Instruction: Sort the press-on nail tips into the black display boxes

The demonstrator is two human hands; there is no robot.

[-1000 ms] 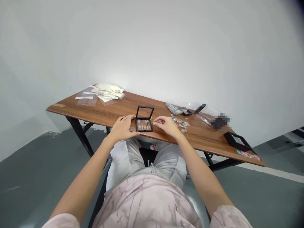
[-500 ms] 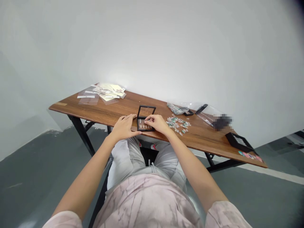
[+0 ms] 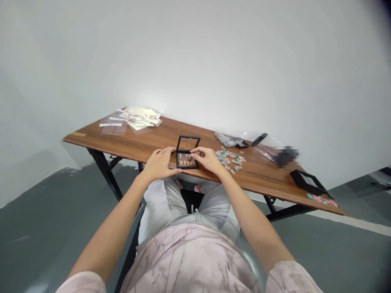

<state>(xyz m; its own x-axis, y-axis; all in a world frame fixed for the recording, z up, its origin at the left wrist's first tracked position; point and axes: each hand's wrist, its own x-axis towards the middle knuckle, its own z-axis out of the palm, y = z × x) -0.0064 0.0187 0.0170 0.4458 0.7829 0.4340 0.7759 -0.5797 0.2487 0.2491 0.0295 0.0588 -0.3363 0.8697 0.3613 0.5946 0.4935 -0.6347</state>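
Note:
A small black case (image 3: 187, 167) stands at the table's front edge, its framed see-through lid (image 3: 188, 143) raised. Rows of small pale pieces that look like press-on nails (image 3: 185, 162) lie inside it. My left hand (image 3: 160, 163) rests against the case's left side, fingers and thumb spread. Over the right part of the case, my right hand (image 3: 207, 158) is closed in a pinch; whatever its fingertips hold is too small and hidden to make out. Just right of that hand lies a loose pile of clear and green nail-like pieces (image 3: 235, 158).
Cards and clear sleeves (image 3: 142, 118) are heaped at the back left of the wooden table (image 3: 146, 142). A plastic bag of pieces (image 3: 227, 139) lies behind the pile. Farther right are an open black box (image 3: 308, 183) and some colourful round pieces (image 3: 322, 199).
My right hand has shifted slightly to the right within the case, uncovering more of the pieces there. My left hand and the case have stayed in place.

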